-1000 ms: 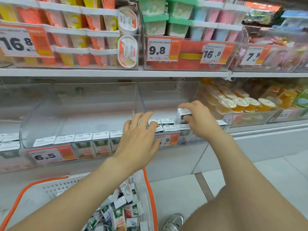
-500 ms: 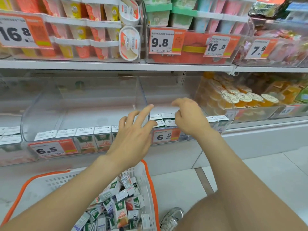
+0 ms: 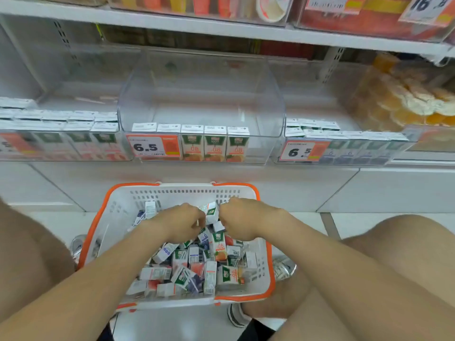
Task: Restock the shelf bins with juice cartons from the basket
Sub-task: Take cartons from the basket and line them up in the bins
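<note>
Orange-rimmed and white, the basket (image 3: 187, 187) sits on the floor below the shelf, heaped with juice cartons (image 3: 187, 269). A crouching person's left hand (image 3: 182, 225) and right hand (image 3: 242, 220) reach into it with fingers curled. A green-and-white carton (image 3: 212, 212) is tilted between them, touching both; which hand grips it cannot be told. Above, the clear middle bin (image 3: 202, 94) holds a single front row (image 3: 215, 143) of cartons beside a 6.5 price tag (image 3: 152, 146).
</note>
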Demonstrator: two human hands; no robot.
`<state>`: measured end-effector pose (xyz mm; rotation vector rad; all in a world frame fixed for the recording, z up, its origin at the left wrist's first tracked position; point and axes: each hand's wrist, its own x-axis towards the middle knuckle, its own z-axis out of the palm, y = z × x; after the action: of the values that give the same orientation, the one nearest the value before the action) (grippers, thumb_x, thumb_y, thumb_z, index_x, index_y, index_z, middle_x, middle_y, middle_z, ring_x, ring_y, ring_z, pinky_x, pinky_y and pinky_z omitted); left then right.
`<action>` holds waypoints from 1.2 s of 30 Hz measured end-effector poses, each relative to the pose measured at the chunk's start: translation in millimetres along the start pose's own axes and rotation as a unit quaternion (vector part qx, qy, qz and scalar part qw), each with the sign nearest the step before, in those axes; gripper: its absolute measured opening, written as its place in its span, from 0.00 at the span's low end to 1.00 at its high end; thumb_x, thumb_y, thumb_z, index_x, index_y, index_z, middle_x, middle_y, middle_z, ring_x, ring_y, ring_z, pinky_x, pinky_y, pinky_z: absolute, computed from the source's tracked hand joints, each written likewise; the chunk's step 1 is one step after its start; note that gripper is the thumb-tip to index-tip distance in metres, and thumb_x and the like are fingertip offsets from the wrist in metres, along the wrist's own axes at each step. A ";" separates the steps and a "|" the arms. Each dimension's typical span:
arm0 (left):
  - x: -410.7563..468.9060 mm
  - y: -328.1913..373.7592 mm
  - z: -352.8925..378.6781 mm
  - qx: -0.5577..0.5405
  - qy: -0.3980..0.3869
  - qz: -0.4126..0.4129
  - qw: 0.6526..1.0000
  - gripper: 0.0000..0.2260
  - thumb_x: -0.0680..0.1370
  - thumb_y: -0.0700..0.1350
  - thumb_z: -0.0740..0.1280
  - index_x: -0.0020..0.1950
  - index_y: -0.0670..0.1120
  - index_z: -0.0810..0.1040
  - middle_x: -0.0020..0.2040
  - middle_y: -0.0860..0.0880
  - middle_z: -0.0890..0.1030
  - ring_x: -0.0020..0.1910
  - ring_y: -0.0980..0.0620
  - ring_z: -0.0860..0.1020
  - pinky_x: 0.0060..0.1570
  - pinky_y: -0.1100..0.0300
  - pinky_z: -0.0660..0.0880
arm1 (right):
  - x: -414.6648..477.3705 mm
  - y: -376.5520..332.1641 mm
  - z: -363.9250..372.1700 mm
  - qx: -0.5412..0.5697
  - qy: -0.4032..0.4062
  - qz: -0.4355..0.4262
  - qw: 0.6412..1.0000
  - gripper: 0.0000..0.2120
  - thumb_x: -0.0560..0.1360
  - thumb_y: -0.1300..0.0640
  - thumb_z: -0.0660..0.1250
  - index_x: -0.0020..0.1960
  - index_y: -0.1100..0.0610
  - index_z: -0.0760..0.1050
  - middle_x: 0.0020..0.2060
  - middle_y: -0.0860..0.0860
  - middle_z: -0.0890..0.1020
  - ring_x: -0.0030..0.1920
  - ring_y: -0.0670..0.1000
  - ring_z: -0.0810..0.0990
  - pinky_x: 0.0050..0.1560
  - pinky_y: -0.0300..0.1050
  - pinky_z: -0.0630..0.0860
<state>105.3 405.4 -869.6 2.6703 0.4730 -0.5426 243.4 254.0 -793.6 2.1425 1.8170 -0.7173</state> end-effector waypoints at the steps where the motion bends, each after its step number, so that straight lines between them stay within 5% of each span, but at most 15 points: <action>1: 0.6 -7.6 12.6 -0.007 -0.036 -0.014 0.999 0.10 0.82 0.46 0.62 0.59 0.51 0.82 0.54 0.51 0.82 0.51 0.49 0.80 0.54 0.49 0.80 | 6.3 -1.6 11.8 -0.019 -0.029 -0.002 0.999 0.16 0.76 0.69 0.59 0.34 0.56 0.62 0.33 0.54 0.66 0.38 0.59 0.72 0.36 0.52 0.70; 5: 4.6 -22.8 59.1 -0.020 -0.129 -0.039 0.991 0.10 0.82 0.46 0.66 0.62 0.50 0.81 0.61 0.50 0.80 0.56 0.49 0.80 0.58 0.51 0.79 | 28.1 2.3 57.8 -0.062 -0.124 -0.003 0.990 0.17 0.78 0.70 0.62 0.35 0.55 0.62 0.33 0.53 0.67 0.32 0.54 0.67 0.33 0.48 0.67; 10: 11.4 -29.6 109.6 -0.023 -0.210 -0.044 0.977 0.10 0.81 0.48 0.70 0.59 0.46 0.77 0.59 0.47 0.79 0.54 0.45 0.78 0.54 0.52 0.77 | 44.1 16.2 108.2 -0.134 -0.178 -0.002 0.975 0.14 0.79 0.60 0.71 0.40 0.56 0.67 0.38 0.50 0.71 0.35 0.51 0.73 0.33 0.46 0.71; 15: 17.9 -27.0 128.5 0.003 -0.229 -0.052 0.972 0.17 0.80 0.51 0.73 0.61 0.41 0.79 0.59 0.42 0.81 0.54 0.43 0.81 0.54 0.50 0.79 | 53.1 27.5 138.0 -0.166 -0.193 -0.032 0.967 0.10 0.77 0.66 0.71 0.57 0.60 0.77 0.42 0.52 0.75 0.42 0.54 0.76 0.38 0.49 0.72; 20: 16.6 -26.4 139.3 0.000 -0.227 -0.059 0.972 0.18 0.83 0.38 0.67 0.72 0.43 0.69 0.63 0.42 0.76 0.57 0.43 0.78 0.51 0.52 0.76 | 57.9 35.0 136.6 -0.103 -0.185 -0.016 0.977 0.09 0.76 0.66 0.69 0.54 0.59 0.75 0.51 0.56 0.79 0.45 0.55 0.78 0.39 0.48 0.74; 22: 14.7 -25.0 138.8 -0.019 -0.230 -0.059 0.971 0.17 0.81 0.35 0.65 0.68 0.44 0.69 0.61 0.42 0.76 0.52 0.44 0.77 0.49 0.51 0.75 | 59.9 38.7 123.8 -0.033 -0.167 -0.004 0.985 0.07 0.74 0.64 0.70 0.52 0.60 0.77 0.51 0.56 0.80 0.49 0.56 0.80 0.43 0.47 0.78; 26: 8.2 -29.8 126.6 -0.093 -0.200 -0.076 0.972 0.16 0.79 0.35 0.68 0.63 0.49 0.70 0.56 0.47 0.74 0.44 0.48 0.74 0.40 0.56 0.71 | 54.4 41.6 79.0 0.107 -0.084 -0.023 0.990 0.22 0.76 0.56 0.74 0.70 0.54 0.77 0.62 0.54 0.80 0.63 0.54 0.77 0.62 0.48 0.75; 30: 3.1 -38.8 76.4 -0.196 -0.118 -0.093 0.969 0.20 0.76 0.39 0.74 0.63 0.52 0.73 0.55 0.50 0.73 0.50 0.51 0.77 0.40 0.60 0.73 | 32.7 32.6 35.4 0.160 0.022 -0.049 0.986 0.24 0.74 0.52 0.76 0.68 0.50 0.76 0.62 0.49 0.79 0.62 0.48 0.75 0.62 0.45 0.74; 36: -29.2 -33.3 -8.8 -0.381 0.018 -0.081 0.921 0.11 0.76 0.46 0.73 0.57 0.57 0.82 0.44 0.44 0.76 0.36 0.48 0.75 0.38 0.50 0.75 | 2.8 20.3 -8.7 0.184 0.138 -0.026 0.973 0.12 0.80 0.48 0.66 0.61 0.50 0.79 0.55 0.45 0.80 0.49 0.44 0.74 0.52 0.45 0.71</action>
<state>69.6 431.0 -859.2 1.9026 0.7402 -0.2677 265.2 256.6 -790.2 2.5496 2.0136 -0.8639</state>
